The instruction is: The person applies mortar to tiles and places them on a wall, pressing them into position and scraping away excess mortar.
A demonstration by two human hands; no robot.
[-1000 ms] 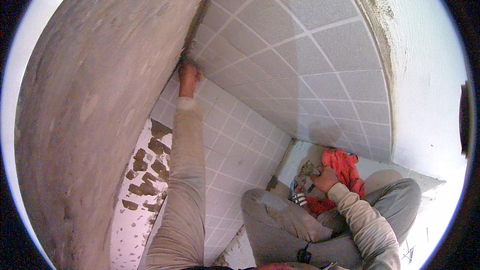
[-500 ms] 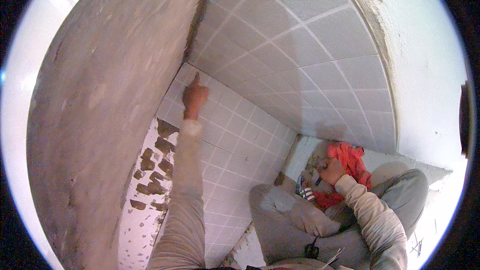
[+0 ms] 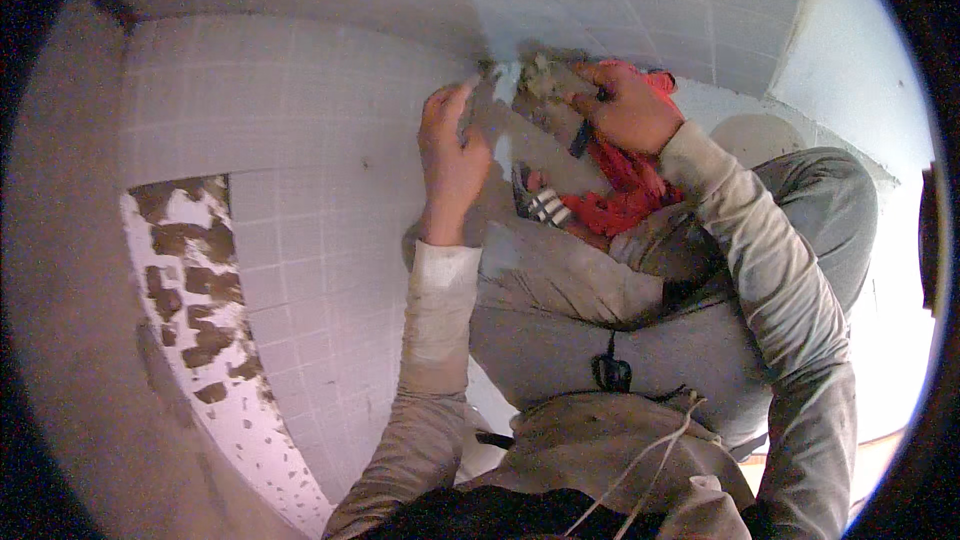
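My left hand is raised beside the tiled wall, near the inner corner. Its fingers are bent, the thumb stands apart from them, and I see nothing in its grasp. Across from it, my right hand is closed on a mortar-smeared thing, grey-brown and lumpy. A small dark piece shows at its fingers; the exact kind of thing is unclear. Red cloth lies beneath and behind that hand. Close below are a striped sandal and part of a foot.
Pale square tiles with light joints cover the side wall and the far wall. A strip with dark mortar dabs borders the tiles at left, beside a rough brown wall. My bent legs fill the lower middle.
My left hand has left the upper tile corner, where it pointed, and come right and nearer my right hand. The view has swung toward the lower corner; my right hand still grips the mortar-smeared thing.
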